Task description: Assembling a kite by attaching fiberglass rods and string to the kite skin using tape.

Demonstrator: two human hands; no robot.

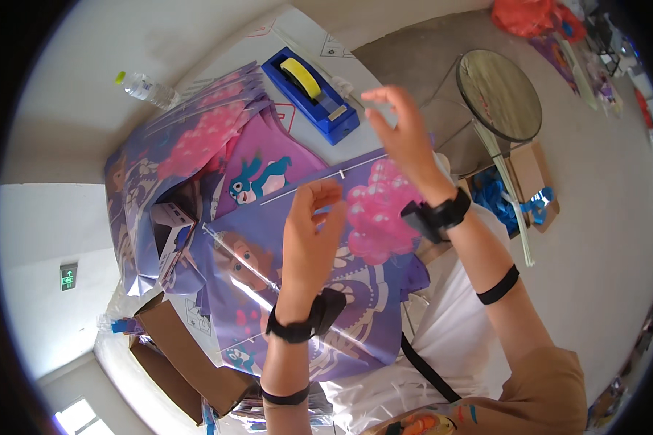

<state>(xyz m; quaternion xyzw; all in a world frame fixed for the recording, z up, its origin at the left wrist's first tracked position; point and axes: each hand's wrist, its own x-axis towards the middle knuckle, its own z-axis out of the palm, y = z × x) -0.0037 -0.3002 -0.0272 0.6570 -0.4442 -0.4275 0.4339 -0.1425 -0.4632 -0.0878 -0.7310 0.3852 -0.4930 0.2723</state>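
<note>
We have a big purple printed sheet (370,312) at centre, spreading toward 6 o'clock, with a cartoon figure and a pink balloon cluster on it. Left hand (313,243) sits over it near centre, coming in from 6 o'clock: fingers loosely curled, a gap at the thumb. We see nothing in that grasp, but the inner side is partly turned away, so we can't tell whether it pinches something. Right hand (406,138) is up between 1 and 2 o'clock, thumb and forefinger spread well apart, holding nothing we can make out, just beside the blue tape dispenser (334,116) at 12 o'clock, which carries a yellow roll (300,77). Both wrists wear black straps. At 10 o'clock we get a pile of folded purple sheets (196,138), with a clear bottle (149,90), yellow-green cap, leaning past its far edge. We note a round stool (499,94) at 2 o'clock, then at 3 o'clock an open carton (533,170) with blue stuff inside and pale thin sticks (511,192) across it. Between 7 and 8 o'clock, a brown cardboard box (196,355); between 1 and 2 o'clock, far off, a red bag (526,16).
</note>
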